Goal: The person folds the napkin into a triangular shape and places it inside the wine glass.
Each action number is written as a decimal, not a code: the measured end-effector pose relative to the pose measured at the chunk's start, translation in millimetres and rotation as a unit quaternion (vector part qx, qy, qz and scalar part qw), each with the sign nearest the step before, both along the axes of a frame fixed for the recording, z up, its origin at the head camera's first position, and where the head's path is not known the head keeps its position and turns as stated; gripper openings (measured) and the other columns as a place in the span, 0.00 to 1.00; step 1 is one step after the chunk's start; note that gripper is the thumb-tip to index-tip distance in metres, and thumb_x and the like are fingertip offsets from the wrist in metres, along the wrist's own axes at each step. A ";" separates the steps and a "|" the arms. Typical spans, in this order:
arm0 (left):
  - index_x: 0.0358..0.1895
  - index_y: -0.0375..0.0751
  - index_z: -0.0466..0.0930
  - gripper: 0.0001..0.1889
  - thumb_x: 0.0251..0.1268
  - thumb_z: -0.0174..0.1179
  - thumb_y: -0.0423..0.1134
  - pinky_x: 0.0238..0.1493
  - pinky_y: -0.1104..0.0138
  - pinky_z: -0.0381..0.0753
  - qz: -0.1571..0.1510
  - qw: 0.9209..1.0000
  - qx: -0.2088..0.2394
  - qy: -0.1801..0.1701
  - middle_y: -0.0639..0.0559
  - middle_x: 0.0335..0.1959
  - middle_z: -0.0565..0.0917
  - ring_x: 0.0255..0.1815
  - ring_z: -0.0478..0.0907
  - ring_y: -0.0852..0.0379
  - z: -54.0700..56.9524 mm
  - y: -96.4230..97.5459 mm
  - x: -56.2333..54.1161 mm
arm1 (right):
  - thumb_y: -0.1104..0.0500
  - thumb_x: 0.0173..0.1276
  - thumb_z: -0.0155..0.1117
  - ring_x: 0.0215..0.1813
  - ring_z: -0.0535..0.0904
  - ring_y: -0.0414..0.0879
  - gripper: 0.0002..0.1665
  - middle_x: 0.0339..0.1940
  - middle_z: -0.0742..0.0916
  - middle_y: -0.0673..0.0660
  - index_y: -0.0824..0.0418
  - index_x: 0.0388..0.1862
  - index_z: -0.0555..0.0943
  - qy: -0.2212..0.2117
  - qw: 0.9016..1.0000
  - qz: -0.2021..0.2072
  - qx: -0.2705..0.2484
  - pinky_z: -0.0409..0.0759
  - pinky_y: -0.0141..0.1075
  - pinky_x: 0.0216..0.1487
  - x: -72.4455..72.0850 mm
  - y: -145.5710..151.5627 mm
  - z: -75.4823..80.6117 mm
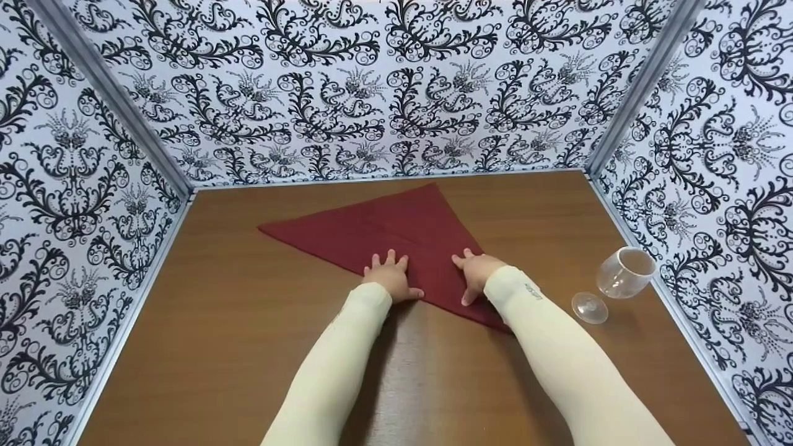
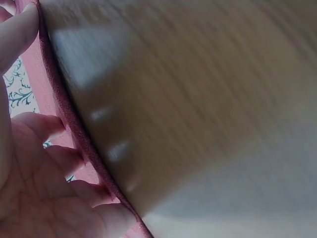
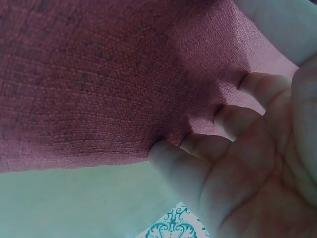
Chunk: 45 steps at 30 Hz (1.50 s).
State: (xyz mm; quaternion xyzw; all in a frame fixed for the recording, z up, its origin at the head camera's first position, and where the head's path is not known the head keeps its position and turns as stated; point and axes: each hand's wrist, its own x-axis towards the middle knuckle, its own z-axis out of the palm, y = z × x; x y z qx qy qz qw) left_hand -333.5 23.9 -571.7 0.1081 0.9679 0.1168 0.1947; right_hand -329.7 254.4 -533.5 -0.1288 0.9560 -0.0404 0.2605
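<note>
A dark red cloth napkin (image 1: 372, 229), folded into a triangle, lies flat on the wooden table. My left hand (image 1: 390, 279) rests with spread fingers on its near folded edge, the thumb pointing right along that edge. In the left wrist view the fingertips of the left hand (image 2: 44, 183) touch the napkin (image 2: 74, 119) just past its thick edge. Farther right, my right hand (image 1: 482, 272) presses spread fingertips on the cloth near its right side. The right wrist view shows the fingertips of this hand (image 3: 247, 148) on the woven fabric (image 3: 109, 89).
A clear stemmed glass (image 1: 626, 272) stands on the table's right side, beyond the right forearm. Patterned black-and-white walls (image 1: 359, 93) enclose the back and both sides. Bare wooden tabletop (image 1: 235, 322) extends left of the left arm.
</note>
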 end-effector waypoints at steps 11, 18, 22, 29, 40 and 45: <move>0.86 0.53 0.54 0.54 0.62 0.69 0.69 0.83 0.39 0.54 -0.008 1.000 0.009 -0.007 0.44 0.89 0.48 0.88 0.43 0.32 8.1 -7.0 0.9 | 0.43 0.58 0.84 0.81 0.65 0.69 0.70 0.87 0.54 0.72 0.59 0.88 0.51 -0.008 1.000 -0.004 0.009 0.70 0.56 0.77 3.2 -5.1 -4.7; 0.86 0.54 0.53 0.54 0.62 0.69 0.68 0.84 0.40 0.52 -0.018 1.000 0.011 -0.018 0.45 0.89 0.47 0.89 0.41 0.35 8.1 -13.1 -3.9 | 0.41 0.58 0.83 0.80 0.67 0.68 0.70 0.86 0.56 0.73 0.60 0.88 0.52 0.000 1.000 -0.002 0.014 0.72 0.55 0.76 7.9 -8.8 -2.0; 0.85 0.53 0.57 0.52 0.61 0.70 0.67 0.82 0.39 0.57 -0.015 1.000 -0.007 -0.006 0.43 0.88 0.51 0.87 0.46 0.32 16.1 -10.0 -0.2 | 0.42 0.59 0.83 0.82 0.65 0.67 0.68 0.85 0.58 0.73 0.61 0.87 0.54 -0.004 1.000 0.016 0.017 0.69 0.53 0.78 7.7 -7.2 5.4; 0.86 0.45 0.54 0.56 0.62 0.66 0.72 0.79 0.36 0.60 0.020 0.999 -0.017 -0.018 0.34 0.87 0.49 0.85 0.47 0.24 26.7 8.0 13.7 | 0.52 0.57 0.85 0.82 0.64 0.66 0.65 0.85 0.60 0.72 0.62 0.86 0.57 -0.002 0.999 0.034 0.033 0.70 0.52 0.78 1.4 -2.4 11.9; 0.87 0.49 0.49 0.60 0.58 0.66 0.75 0.81 0.35 0.56 0.029 0.999 -0.014 -0.010 0.40 0.89 0.47 0.87 0.43 0.27 12.3 0.7 10.5 | 0.48 0.56 0.86 0.81 0.66 0.68 0.69 0.85 0.59 0.73 0.62 0.87 0.54 0.003 0.999 0.020 0.026 0.71 0.53 0.77 9.6 -4.9 0.5; 0.87 0.51 0.51 0.60 0.56 0.69 0.74 0.81 0.35 0.55 0.021 1.000 -0.009 -0.008 0.42 0.89 0.48 0.87 0.44 0.29 17.9 -5.6 9.4 | 0.45 0.54 0.87 0.80 0.68 0.67 0.70 0.83 0.62 0.75 0.64 0.86 0.56 0.016 0.999 0.019 0.028 0.73 0.53 0.75 13.8 -9.4 0.4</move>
